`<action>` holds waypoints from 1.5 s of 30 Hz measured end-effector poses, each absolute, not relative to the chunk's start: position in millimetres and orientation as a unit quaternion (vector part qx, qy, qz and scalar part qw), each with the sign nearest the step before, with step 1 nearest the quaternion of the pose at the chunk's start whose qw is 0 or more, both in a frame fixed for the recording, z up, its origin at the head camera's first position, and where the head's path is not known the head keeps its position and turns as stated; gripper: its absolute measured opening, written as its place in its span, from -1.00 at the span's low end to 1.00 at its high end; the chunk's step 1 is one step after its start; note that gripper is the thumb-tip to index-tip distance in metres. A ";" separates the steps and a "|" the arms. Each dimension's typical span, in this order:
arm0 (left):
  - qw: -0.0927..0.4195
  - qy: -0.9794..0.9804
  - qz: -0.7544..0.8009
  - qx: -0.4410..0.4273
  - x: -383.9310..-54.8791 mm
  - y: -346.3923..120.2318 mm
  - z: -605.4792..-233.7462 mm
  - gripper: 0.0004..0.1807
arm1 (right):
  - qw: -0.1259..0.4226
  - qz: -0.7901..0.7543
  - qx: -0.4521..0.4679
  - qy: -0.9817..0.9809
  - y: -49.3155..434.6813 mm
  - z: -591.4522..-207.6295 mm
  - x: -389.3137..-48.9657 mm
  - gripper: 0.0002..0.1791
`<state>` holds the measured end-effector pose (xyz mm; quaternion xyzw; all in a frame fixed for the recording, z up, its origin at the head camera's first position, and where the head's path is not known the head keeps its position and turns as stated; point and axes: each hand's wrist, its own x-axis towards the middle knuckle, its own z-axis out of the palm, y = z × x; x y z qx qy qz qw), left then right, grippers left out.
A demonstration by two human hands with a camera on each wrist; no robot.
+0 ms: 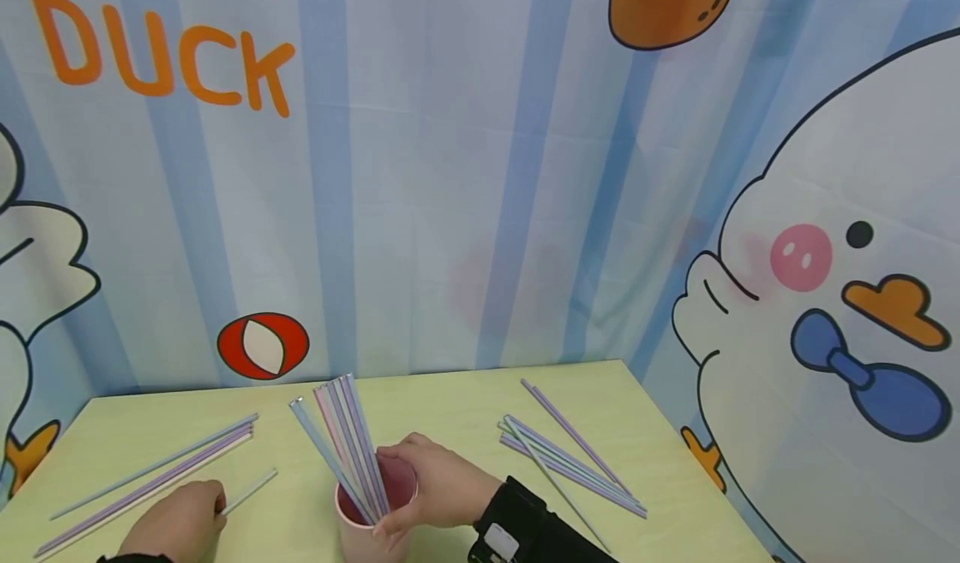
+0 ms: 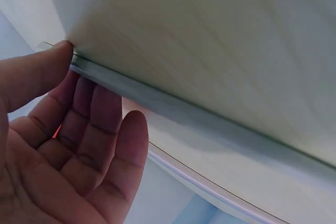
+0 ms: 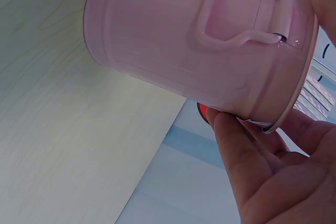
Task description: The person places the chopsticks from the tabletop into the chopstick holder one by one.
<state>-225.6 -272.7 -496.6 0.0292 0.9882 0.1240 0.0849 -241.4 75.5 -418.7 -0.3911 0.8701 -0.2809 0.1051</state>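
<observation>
A pink metal cup with a wire handle on its side stands at the table's front. Several pastel drinking straws lean to the left inside it. My right hand grips the cup's rim, thumb at the near side and fingers at the far side. Left of the cup, my left hand pinches one pale green straw near its end between thumb and fingers. That straw lies low over the table, pointing away to the right.
Beside my left hand, several blue, purple and pink straws lie on the pale yellow table. Another loose group of straws lies right of the cup, some crossing. A striped curtain with duck drawings hangs behind the table.
</observation>
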 end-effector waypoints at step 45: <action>-0.083 0.969 0.235 -0.007 -198.2 -234.7 -385.8 -0.65 | 0.100 -0.284 -0.392 0.869 74.5 -423.4 -245.0 -0.07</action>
